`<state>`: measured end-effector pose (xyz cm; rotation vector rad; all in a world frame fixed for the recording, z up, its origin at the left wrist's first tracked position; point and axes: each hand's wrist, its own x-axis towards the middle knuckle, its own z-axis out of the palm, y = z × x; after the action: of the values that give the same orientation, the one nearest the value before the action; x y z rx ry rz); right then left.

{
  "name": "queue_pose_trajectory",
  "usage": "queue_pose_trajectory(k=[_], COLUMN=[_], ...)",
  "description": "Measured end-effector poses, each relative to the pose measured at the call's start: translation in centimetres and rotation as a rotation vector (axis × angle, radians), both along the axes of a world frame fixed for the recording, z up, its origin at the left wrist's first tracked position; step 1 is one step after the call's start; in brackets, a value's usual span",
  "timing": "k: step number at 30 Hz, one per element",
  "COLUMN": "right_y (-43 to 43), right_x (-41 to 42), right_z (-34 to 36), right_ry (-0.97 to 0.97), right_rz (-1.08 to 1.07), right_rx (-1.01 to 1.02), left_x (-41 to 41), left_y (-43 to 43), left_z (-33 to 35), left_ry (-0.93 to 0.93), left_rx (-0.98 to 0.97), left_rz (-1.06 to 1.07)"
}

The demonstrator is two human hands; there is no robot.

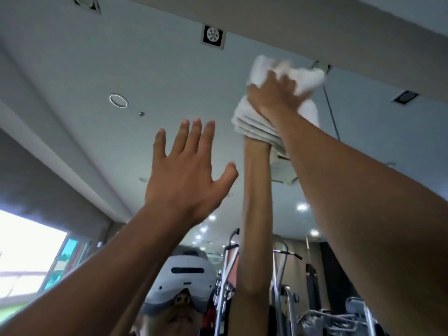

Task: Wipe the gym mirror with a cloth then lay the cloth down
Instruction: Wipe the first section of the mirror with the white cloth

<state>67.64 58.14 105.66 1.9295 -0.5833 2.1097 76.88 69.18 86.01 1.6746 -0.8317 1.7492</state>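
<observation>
A pale grey ceiling (121,57) carries square recessed downlights (213,36). A bright window (26,251) glows lower left, with metal gym frames (281,275) at the bottom.

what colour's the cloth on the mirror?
Plain white, no pattern: the folded towelling cloth gripped by the right hand. Head view.

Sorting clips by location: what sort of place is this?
Probably a gym: the large wall mirror reflects grey metal exercise-machine frames and recessed ceiling spotlights, and the right hand holds a folded white cloth against it.

hands: 2 (left hand (186,175), right hand (274,95)) | cloth (263,69): 1 | mirror (97,141): 1 | headset (184,270): 1
</observation>
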Motion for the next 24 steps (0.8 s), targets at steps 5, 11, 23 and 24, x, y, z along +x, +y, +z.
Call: queue_pose_trajectory(k=[5,11,23,24], right_y=[2.1,-4.5,0.9,-0.3], right_x=[1.1,-3.3,-0.2,-1.3], right_z=[-4.8,-4.5,-5.7,-6.2], right_ry=[0.279,0.395,0.375,0.41], right_rz=[0.093,-0.01,0.034,0.061], right_rx=[-0.588,-0.535,-0.547,-0.564], left_x=[0.3,2.8,4.3,4.3], left_y=[1.3,6.7,7.0,7.1], left_z=[0.0,1.5,1.1,1.1], left_ry=[-0.063,-0.239,-0.103,-0.11], left_rx=[0.035,0.294,0.146,0.144], left_rz=[-0.003,0.11,0.038,0.042])
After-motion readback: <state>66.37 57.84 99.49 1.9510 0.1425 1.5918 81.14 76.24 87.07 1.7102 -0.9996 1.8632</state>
